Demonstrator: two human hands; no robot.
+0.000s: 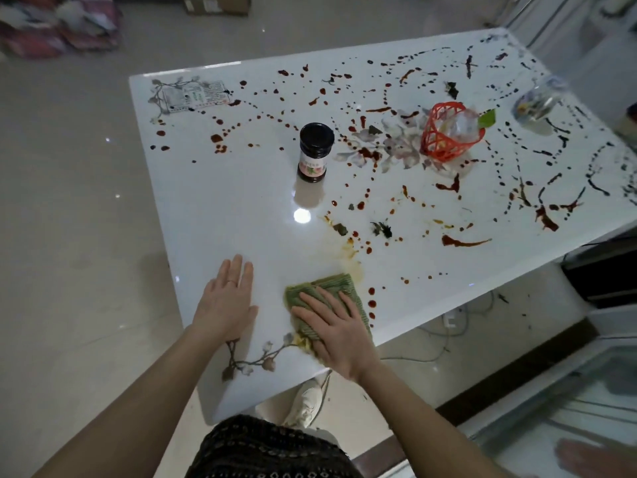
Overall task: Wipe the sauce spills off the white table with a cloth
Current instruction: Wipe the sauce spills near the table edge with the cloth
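Right hand [336, 334] flat, fingers spread, pressed cloth [325, 298] onto table [213, 201] beside smear [350, 253], for wiping pressure. Left hand [225, 301] flat, empty, braced on table.

The floor [69, 219] is pale, glossy tile, dimly lit, with small glints of light [108, 140] on its left part. At the far left corner lies a heap of patterned fabric [58, 25], and near it, at the top edge, a cardboard box [217, 3]. The glossy white surface [224, 201] mirrors one round lamp as a bright spot [302, 215]. Below its right edge, pale cables [431, 357] trail over the tiles beside a white power strip [450, 320]. A dark low cabinet [606, 274] stands at the right. A dark wooden strip [517, 370] borders a glass panel [551, 408] at the lower right. White frames [537, 15] rise at the top right.
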